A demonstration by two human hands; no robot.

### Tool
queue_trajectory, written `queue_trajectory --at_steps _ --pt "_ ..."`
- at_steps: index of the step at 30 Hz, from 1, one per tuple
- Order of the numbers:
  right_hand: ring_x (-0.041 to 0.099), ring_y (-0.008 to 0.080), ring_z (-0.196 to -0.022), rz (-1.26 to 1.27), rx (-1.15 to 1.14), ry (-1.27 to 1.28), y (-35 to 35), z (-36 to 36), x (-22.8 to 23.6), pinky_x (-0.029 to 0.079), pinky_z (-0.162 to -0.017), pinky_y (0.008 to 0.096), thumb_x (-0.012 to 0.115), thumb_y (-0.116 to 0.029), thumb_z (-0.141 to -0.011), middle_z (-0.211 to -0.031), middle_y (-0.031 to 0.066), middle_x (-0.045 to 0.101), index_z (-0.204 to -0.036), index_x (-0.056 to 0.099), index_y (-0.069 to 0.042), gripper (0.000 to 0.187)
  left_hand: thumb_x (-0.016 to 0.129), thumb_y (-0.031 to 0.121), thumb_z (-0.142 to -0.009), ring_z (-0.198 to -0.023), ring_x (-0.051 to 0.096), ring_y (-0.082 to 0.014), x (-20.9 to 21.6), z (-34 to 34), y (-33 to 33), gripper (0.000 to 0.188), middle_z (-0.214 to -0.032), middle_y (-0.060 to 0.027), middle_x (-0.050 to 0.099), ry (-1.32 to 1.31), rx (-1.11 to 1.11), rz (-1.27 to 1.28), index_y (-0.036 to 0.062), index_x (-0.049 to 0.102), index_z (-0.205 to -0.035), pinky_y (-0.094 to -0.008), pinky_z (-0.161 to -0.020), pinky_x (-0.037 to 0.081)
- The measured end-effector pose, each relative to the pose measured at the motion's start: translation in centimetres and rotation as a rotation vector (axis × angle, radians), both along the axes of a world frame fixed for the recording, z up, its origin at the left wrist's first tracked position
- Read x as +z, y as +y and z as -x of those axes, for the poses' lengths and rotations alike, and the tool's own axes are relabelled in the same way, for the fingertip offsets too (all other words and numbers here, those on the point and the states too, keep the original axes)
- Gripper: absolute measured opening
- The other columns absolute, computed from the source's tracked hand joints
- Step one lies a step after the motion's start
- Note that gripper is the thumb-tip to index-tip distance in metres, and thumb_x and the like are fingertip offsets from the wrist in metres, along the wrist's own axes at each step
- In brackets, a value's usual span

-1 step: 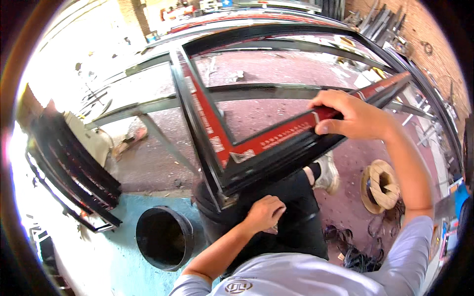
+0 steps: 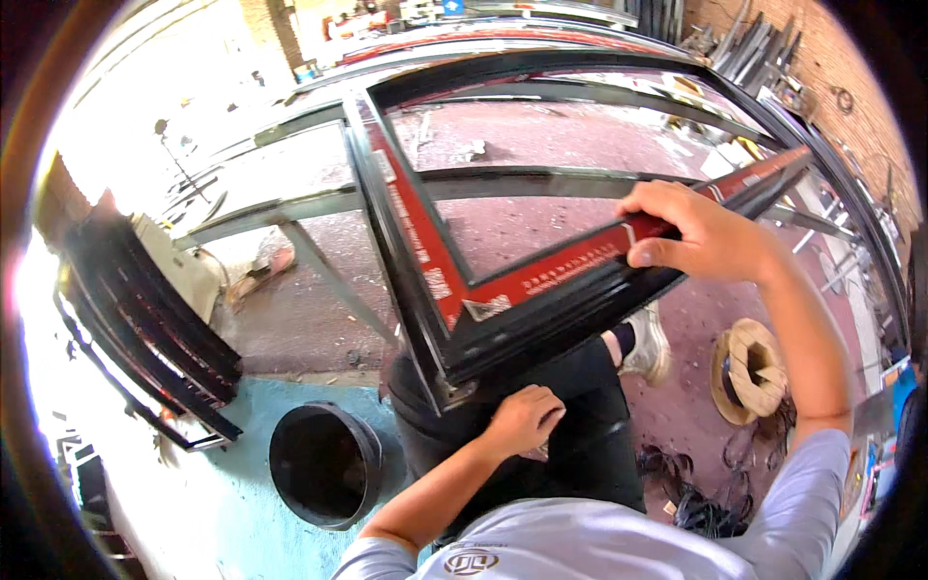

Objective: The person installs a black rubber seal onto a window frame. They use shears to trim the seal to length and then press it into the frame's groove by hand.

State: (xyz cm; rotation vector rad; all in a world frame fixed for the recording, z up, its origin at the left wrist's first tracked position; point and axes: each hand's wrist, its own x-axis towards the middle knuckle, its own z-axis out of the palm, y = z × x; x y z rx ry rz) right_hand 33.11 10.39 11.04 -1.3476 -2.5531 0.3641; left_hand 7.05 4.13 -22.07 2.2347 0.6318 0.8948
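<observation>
Gripping the near side of one black frame [image 2: 570,309], the single right hand [image 2: 701,232] wraps its fingers over the top edge, with its thumb on the near face. Two sides of the frame, the left and the near one, carry red film [image 2: 556,268], and its near left corner sits over the person's trousers [image 2: 570,425]; whether they touch cannot be told. Beneath the frame, two grey rails [image 2: 541,182] run left to right, one nearer and one farther, and one slanted leg [image 2: 333,280] drops from the nearer rail on the left.

One left hand [image 2: 527,420] lies at the lap, near that corner and apart from it, its fingers curled; whether they enclose anything cannot be told. Left of the legs, one black bucket [image 2: 324,464] stands on blue-green floor, with a stack of dark profiles [image 2: 155,309] farther left, too blurred to count. On the right are one light shoe [image 2: 648,348], one tan roll [image 2: 752,372] and, nearer, tangled black straps [image 2: 701,498].
</observation>
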Motion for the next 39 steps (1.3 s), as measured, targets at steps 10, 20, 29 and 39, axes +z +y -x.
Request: queue_trajectory --at_steps 10,20,29,39 --pt "0.065 0.0337 -0.108 0.024 -0.003 0.045 0.3 -0.9 0.6 0.050 -0.097 0.0404 0.070 -0.058 -0.093 -0.113 0.0180 0.066 -0.123 0.064 0.003 0.068 0.072 0.015 -0.089 -0.086 0.066 -0.0331 -0.2 -0.1 -0.1 0.010 -0.088 -0.0105 0.069 0.005 0.023 0.001 0.0050 0.073 -0.092 -0.0425 -0.077 0.055" --pt "0.065 0.0330 -0.111 0.046 -0.032 0.059 0.4 -1.3 0.6 0.049 -0.099 0.0393 0.072 -0.054 -0.093 -0.114 0.0180 0.066 -0.120 0.065 0.002 0.063 0.073 0.017 -0.088 -0.090 0.067 -0.0343 -0.5 0.3 -0.1 0.012 -0.091 -0.0117 0.070 0.020 0.044 0.009 0.0067 0.074 -0.094 -0.0431 -0.079 0.055" --pt "0.060 0.0295 -0.118 0.049 -0.077 -0.023 0.5 -3.6 0.5 0.045 -0.105 0.0397 0.065 -0.057 -0.097 -0.121 0.0149 0.062 -0.130 0.059 -0.001 0.065 0.074 0.010 -0.085 -0.081 0.066 -0.0323 0.1 0.0 0.3 0.006 -0.083 -0.0091 0.068 0.023 0.055 -0.001 0.0066 0.073 -0.089 -0.0419 -0.072 0.054" --pt "0.061 0.0253 -0.115 0.100 0.008 0.042 0.9 -4.4 0.7 0.047 -0.102 0.0379 0.078 -0.052 -0.090 -0.121 0.0115 0.063 -0.134 0.061 -0.002 0.068 0.076 0.010 -0.085 -0.077 0.065 -0.0318 0.8 -1.0 -0.1 0.005 -0.081 -0.0085 0.066 0.031 0.044 -0.010 0.0073 0.072 -0.087 -0.0413 -0.069 0.054"
